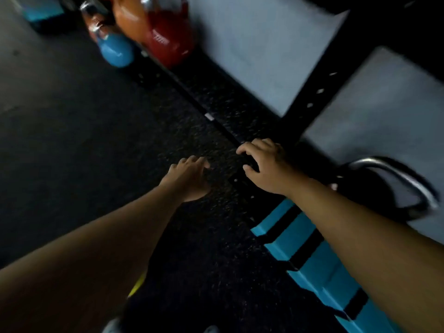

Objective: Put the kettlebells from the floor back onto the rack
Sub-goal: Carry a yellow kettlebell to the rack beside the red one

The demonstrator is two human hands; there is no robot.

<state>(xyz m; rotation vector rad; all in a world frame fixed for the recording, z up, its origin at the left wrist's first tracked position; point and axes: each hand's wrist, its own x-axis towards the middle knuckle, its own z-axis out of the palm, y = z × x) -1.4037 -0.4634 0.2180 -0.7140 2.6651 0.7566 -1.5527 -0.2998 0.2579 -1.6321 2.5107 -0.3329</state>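
At the bottom of the tilted, motion-blurred view, two bare forearms reach forward over dark speckled rubber flooring (101,131). The left hand (189,179), near the centre, hangs with fingers spread and loosely curled, holding nothing. The right hand (264,164), just beside it toward 2 o'clock, is likewise open and empty, its fingers hovering over the black base rail of the rack (310,102); whether they touch it cannot be told. At 5 o'clock, blue blocks with black stripes (310,260) lie under the right forearm. At 3 o'clock sits a black kettlebell (370,193) with a steel handle, apparently low beside the rack's upright, against a pale grey wall (252,44). Far off at 11 o'clock, a blue kettlebell (115,51), a red one (168,42) and an orange one (127,20) stand clustered by the rail. Judging from this, the task is somewhere in the middle: neither hand carries a weight, and the coloured ones may remain to be lifted, though the blur hides whether they rest on floor or shelf.
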